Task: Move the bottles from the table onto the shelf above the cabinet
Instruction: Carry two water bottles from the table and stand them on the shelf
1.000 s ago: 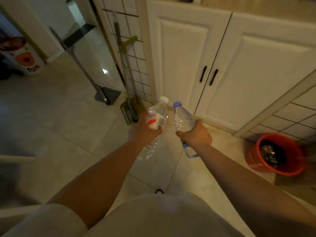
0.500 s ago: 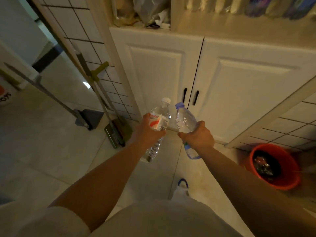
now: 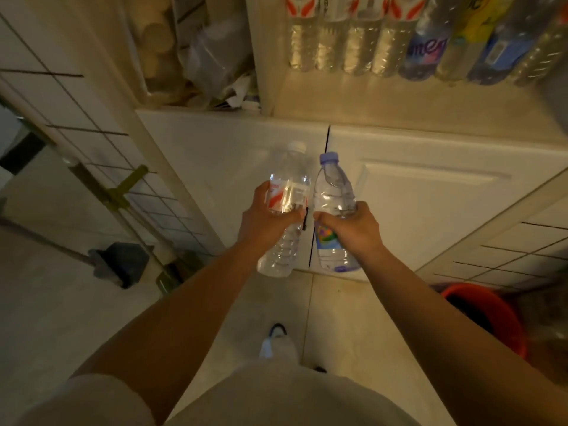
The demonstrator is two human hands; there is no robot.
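Your left hand (image 3: 264, 222) wraps around the middle of a clear bottle with a white cap (image 3: 285, 207), and your right hand (image 3: 350, 229) curls around a clear bottle with a purple cap (image 3: 333, 192). You hold both side by side, almost touching, in front of the white cabinet doors (image 3: 430, 192), below the shelf (image 3: 399, 103) that tops the cabinet. A row of bottles (image 3: 399, 41) stands at the back of that shelf. An orange bucket (image 3: 491, 315) sits on the floor right of the cabinet.
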